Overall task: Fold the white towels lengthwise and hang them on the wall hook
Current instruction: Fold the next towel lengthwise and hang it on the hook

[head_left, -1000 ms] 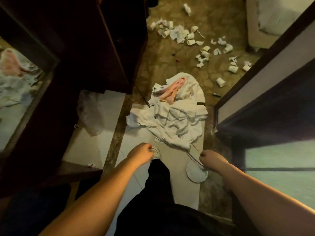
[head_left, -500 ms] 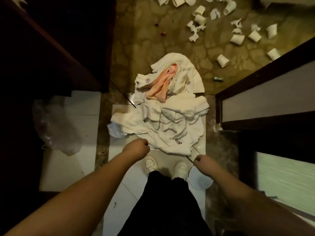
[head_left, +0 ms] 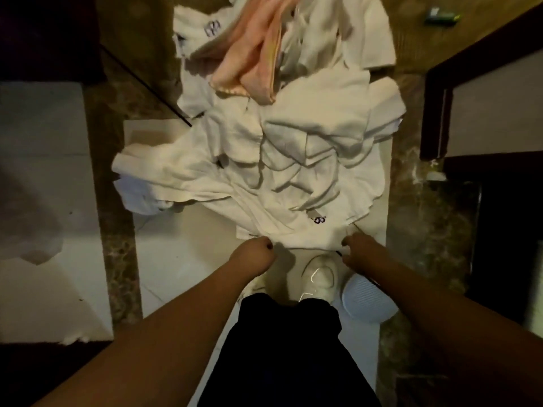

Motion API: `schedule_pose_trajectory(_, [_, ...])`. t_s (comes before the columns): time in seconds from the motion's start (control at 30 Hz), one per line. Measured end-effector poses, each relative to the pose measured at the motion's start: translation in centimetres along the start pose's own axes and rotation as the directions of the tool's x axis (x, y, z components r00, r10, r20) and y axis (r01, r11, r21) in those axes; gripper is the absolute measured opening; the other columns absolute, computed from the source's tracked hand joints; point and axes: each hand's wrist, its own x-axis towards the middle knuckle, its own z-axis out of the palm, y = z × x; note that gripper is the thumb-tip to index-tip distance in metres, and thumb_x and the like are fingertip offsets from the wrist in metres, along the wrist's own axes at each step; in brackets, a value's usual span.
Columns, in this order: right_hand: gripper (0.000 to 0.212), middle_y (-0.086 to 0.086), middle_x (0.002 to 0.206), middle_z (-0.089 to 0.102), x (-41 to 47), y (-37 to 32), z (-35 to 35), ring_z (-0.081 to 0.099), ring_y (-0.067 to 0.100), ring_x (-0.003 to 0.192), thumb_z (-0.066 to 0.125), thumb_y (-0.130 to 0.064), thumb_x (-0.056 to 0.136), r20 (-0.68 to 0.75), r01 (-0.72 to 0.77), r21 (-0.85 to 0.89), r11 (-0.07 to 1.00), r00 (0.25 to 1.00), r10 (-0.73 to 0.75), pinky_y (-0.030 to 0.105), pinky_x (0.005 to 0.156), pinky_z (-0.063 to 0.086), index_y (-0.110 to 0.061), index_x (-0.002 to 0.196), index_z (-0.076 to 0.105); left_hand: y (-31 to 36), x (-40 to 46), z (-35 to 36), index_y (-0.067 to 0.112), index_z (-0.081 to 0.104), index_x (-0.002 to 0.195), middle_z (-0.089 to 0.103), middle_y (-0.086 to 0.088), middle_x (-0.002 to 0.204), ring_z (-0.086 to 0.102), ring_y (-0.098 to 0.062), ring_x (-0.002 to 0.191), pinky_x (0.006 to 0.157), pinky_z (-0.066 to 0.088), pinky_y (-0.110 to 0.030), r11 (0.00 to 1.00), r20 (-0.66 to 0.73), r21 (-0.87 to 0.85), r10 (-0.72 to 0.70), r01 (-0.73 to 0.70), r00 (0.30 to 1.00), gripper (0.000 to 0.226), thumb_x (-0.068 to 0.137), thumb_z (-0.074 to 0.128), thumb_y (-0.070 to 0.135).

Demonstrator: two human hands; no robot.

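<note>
Head view, looking straight down at the floor (head_left: pixel 164 259). White towels (head_left: pixel 279 160) lie in a crumpled heap on the pale tiles, spread across the middle of the frame, several layers overlapping; one near edge carries a small dark embroidered mark (head_left: pixel 318 220). A pink cloth (head_left: pixel 252 57) lies on top of the heap at the far end, draped over the white layers. Left hand (head_left: pixel 258 254) is at the near edge of the heap, fingers curled under, one dark-painted nail showing; it touches the towel hem, but whether it actually pinches fabric I cannot tell. Right hand (head_left: pixel 357 248) is at the same near edge, further right, fingers curled down onto the hem; grip likewise cannot be confirmed, fingertips are hidden by the hand itself. Both forearms reach in from the bottom corners. Between them: dark trousers (head_left: pixel 282 348) and a white shoe (head_left: pixel 318 274) just short of the towel edge. A round pale ribbed disc (head_left: pixel 367 301) sits on the floor just right of the shoe, partly under the right forearm. Dark wooden door frame (head_left: pixel 435 113) at right, small green item (head_left: pixel 442 17) on the floor top right, too blurred to identify.
</note>
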Motion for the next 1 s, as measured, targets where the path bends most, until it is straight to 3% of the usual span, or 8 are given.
schedule_pose_trajectory(0.1, [0.064, 0.016, 0.148, 0.044, 3.2, 1.0, 1.2, 0.044, 0.032, 0.134, 0.071, -0.029, 0.088, -0.067, -0.058, 0.221, 0.974, 0.995, 0.075, 0.035, 0.106, 0.036, -0.009, 0.144, 0.045, -0.2, 2.2, 2.9, 0.006, 0.061, 0.122, 0.062, -0.012, 0.128, 0.056, -0.026, 0.117, 0.079, 0.033, -0.024, 0.999, 0.047, -0.037, -0.012, 0.014, 0.999, 0.032, 0.101, 0.047, 0.025])
schedule_pose_trajectory(0.27, [0.081, 0.01, 0.139, 0.053, 6.0, 1.5, 3.5, 0.051, 0.026, 0.126, 0.08, -0.018, 0.079, -0.035, -0.116, 0.688, 0.716, 0.981, 0.193, 0.03, 0.094, 0.043, -0.007, 0.147, 0.038, 1.5, 4.0, 5.4, 0.011, 0.057, 0.132, 0.06, -0.012, 0.135, 0.054, -0.027, 0.123, 0.089, 0.038, -0.027, 0.999, 0.069, -0.049, 0.006, -0.003, 0.998, 0.036, 0.101, 0.048, 0.026])
schedule_pose_trajectory(0.43, [0.048, 0.019, 0.131, 0.06, 5.9, 1.0, 6.2, 0.056, 0.035, 0.119, 0.066, -0.02, 0.091, -0.052, -0.143, 0.637, 0.757, 0.972, 0.228, 0.032, 0.093, 0.041, -0.007, 0.135, 0.053, 4.0, 4.5, 5.6, 0.011, 0.059, 0.131, 0.061, -0.011, 0.134, 0.055, -0.027, 0.122, 0.092, 0.039, -0.026, 0.993, 0.056, -0.096, 0.07, -0.064, 0.996, 0.039, 0.097, 0.055, 0.028])
schedule_pose_trajectory(0.57, [0.033, 0.012, 0.116, 0.068, 3.1, -0.7, 6.4, 0.06, 0.026, 0.11, 0.067, -0.022, 0.093, -0.095, -0.009, 0.674, 0.739, 0.99, 0.099, 0.024, 0.082, 0.038, -0.007, 0.123, 0.064, 4.7, 3.2, 5.6, 0.011, 0.05, 0.142, 0.052, -0.011, 0.146, 0.049, -0.025, 0.131, 0.093, 0.035, -0.022, 0.986, 0.024, -0.09, 0.144, -0.141, 0.989, 0.046, 0.098, 0.055, 0.022])
schedule_pose_trajectory(0.7, [0.022, 0.02, 0.099, 0.066, -2.1, -2.2, 4.9, 0.06, 0.031, 0.095, 0.065, -0.015, 0.095, -0.227, 0.214, 0.589, 0.779, 0.969, -0.094, 0.023, 0.07, 0.032, 0.003, 0.107, 0.067, 6.0, 0.1, 4.1, 0.01, 0.045, 0.147, 0.044, -0.01, 0.152, 0.044, -0.029, 0.136, 0.109, 0.033, -0.03, 0.946, -0.073, 0.051, 0.322, -0.319, 0.944, 0.057, 0.094, 0.061, 0.025])
schedule_pose_trajectory(0.8, [0.013, 0.01, 0.088, 0.063, -7.2, -2.8, 2.2, 0.056, 0.021, 0.083, 0.066, -0.012, 0.093, -0.313, 0.303, 0.618, 0.725, 0.941, -0.126, 0.018, 0.071, 0.034, 0.0, 0.099, 0.068, 7.2, -3.7, 1.9, 0.015, 0.068, 0.119, 0.066, -0.009, 0.121, 0.059, -0.03, 0.111, 0.086, 0.046, -0.036, 0.889, -0.108, 0.242, 0.423, -0.389, 0.9, 0.032, 0.089, 0.064, 0.027])
schedule_pose_trajectory(0.87, [0.005, -0.002, 0.084, 0.061, -8.1, -3.2, 1.3, 0.054, 0.007, 0.075, 0.067, -0.014, 0.093, -0.309, 0.303, 0.665, 0.683, 0.944, -0.118, 0.011, 0.068, 0.036, -0.011, 0.097, 0.068, 7.1, -4.4, 0.9, 0.015, 0.07, 0.099, 0.069, -0.01, 0.1, 0.061, -0.029, 0.098, 0.069, 0.038, -0.033, 0.873, -0.101, 0.302, 0.429, -0.383, 0.897, 0.019, 0.092, 0.063, 0.031])
schedule_pose_trajectory(1.0, [0.017, -0.005, 0.1, 0.065, -13.2, -4.2, -2.4, 0.058, 0.009, 0.09, 0.067, -0.021, 0.093, -0.353, 0.37, 0.601, 0.709, 0.918, -0.18, 0.017, 0.078, 0.037, -0.011, 0.107, 0.069, 8.2, -10.5, -2.4, 0.015, 0.068, 0.101, 0.065, -0.01, 0.098, 0.056, -0.029, 0.102, 0.073, 0.031, -0.031, 0.881, -0.17, 0.296, 0.43, -0.37, 0.887, 0.017, 0.095, 0.061, 0.03])
